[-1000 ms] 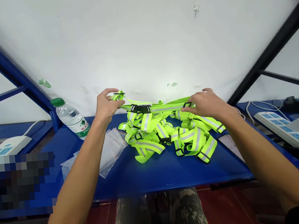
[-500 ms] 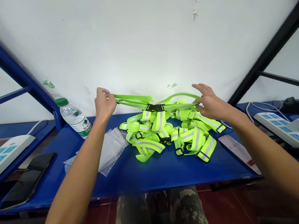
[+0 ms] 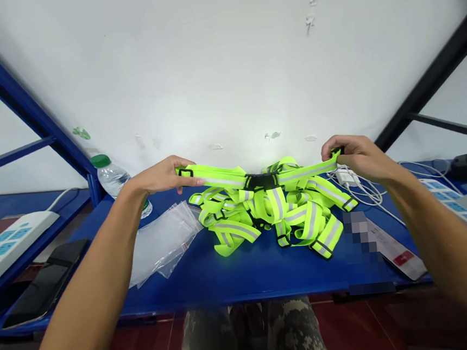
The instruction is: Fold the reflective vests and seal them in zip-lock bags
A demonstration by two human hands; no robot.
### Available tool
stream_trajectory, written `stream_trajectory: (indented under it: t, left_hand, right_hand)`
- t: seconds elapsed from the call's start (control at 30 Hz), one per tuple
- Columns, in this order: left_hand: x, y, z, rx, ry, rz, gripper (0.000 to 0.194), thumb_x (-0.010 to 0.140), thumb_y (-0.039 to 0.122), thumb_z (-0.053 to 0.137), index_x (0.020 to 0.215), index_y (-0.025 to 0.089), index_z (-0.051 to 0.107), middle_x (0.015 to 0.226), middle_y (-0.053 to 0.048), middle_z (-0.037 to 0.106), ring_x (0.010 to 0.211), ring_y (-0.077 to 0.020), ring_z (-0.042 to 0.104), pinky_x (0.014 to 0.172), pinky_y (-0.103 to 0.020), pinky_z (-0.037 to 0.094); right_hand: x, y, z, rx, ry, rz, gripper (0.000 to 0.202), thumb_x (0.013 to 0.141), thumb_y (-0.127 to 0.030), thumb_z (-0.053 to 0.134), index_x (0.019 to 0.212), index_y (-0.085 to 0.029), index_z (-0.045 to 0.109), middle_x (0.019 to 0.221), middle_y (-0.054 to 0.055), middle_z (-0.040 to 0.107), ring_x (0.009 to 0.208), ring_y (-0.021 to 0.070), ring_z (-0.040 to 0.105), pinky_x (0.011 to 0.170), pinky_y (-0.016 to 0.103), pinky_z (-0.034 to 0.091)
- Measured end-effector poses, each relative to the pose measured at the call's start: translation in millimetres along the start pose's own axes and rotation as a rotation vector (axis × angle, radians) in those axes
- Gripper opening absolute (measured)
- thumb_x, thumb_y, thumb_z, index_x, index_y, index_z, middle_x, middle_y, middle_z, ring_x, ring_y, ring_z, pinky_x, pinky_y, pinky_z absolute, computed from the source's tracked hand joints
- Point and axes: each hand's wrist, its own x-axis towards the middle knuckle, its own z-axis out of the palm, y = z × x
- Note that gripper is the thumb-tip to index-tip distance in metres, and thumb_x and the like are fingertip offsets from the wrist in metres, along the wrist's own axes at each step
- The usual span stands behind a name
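A neon-yellow reflective belt (image 3: pixel 221 179) with a grey stripe is stretched between my two hands, above a heap of similar belts. My left hand (image 3: pixel 166 175) is closed on its left end, beside a black slider. The right end is pinched in my right hand (image 3: pixel 354 153), where another black fitting shows at the fingers. A black buckle (image 3: pixel 262 181) sits at the belt's middle, fastened. Below it, the tangled heap of reflective belts (image 3: pixel 238 230) lies on the blue table (image 3: pixel 242 275), with black sliders at several ends.
Clear zip bags (image 3: pixel 164 243) lie left of the heap; a water bottle (image 3: pixel 113 177) stands behind my left forearm. Phones (image 3: pixel 42 284) and power strips (image 3: pixel 10 243) flank both sides. A white cable (image 3: pixel 366 193) is at right. A white wall (image 3: pixel 225 77) rises behind.
My hands have moved farther apart, the right one outward to the right. The belt's loose strands have drawn together into a flatter, tauter band, and the buckle has come lower and nearer.
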Motion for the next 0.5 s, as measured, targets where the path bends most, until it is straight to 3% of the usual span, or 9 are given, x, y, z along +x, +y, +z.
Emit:
stream_trajectory:
  t: [0.1,0.2,0.33,0.43,0.5]
  left_hand:
    - [2,-6,-5.2,0.124,0.081,-0.015,0.030,0.073,0.050,0.069,0.073,0.020,0.072,0.069,-0.003,0.066,0.062,-0.0139,0.055,0.052,-0.022,0.043]
    - [16,-11,-8.7,0.333,0.193,-0.036,0.034,0.073,0.052,0.067,0.063,0.019,0.069,0.054,0.000,0.057,0.052,-0.0122,0.047,0.049,-0.024,0.034]
    - [42,5,-23.5,0.525,0.508,-0.027,0.039,0.074,0.055,0.066,0.065,0.017,0.070,0.047,0.000,0.049,0.051,-0.0127,0.043,0.053,-0.028,0.030]
    - [47,33,-42.5,0.486,0.686,-0.030,0.043,0.077,0.057,0.065,0.073,0.015,0.070,0.052,-0.001,0.054,0.056,-0.0130,0.046,0.058,-0.029,0.035]
    - [43,49,-52.7,0.410,0.760,-0.042,0.047,0.076,0.061,0.066,0.079,0.015,0.070,0.057,-0.002,0.056,0.060,-0.0140,0.048,0.061,-0.030,0.039]
  right_hand:
    - [-5,-12,-3,-0.072,-0.194,0.051,0.019,0.081,-0.038,0.059,0.085,-0.022,0.067,0.078,0.004,0.064,0.059,0.0134,0.050,0.053,0.028,0.036]
    - [2,-22,2,-0.221,-0.295,0.113,0.036,0.078,-0.055,0.066,0.089,-0.021,0.072,0.070,0.001,0.063,0.050,0.0103,0.041,0.049,0.028,0.030]
    - [34,-34,0,-0.412,-0.075,0.182,0.045,0.078,-0.059,0.065,0.077,-0.015,0.073,0.056,0.002,0.059,0.047,0.0104,0.040,0.050,0.028,0.029]
    - [53,-47,-16,-0.430,0.155,0.174,0.044,0.080,-0.054,0.067,0.083,-0.011,0.075,0.057,0.005,0.062,0.050,0.0119,0.045,0.053,0.029,0.033]
    - [56,-57,-28,-0.404,0.217,0.111,0.044,0.081,-0.053,0.066,0.086,-0.010,0.075,0.060,0.008,0.064,0.055,0.0133,0.050,0.056,0.030,0.036]
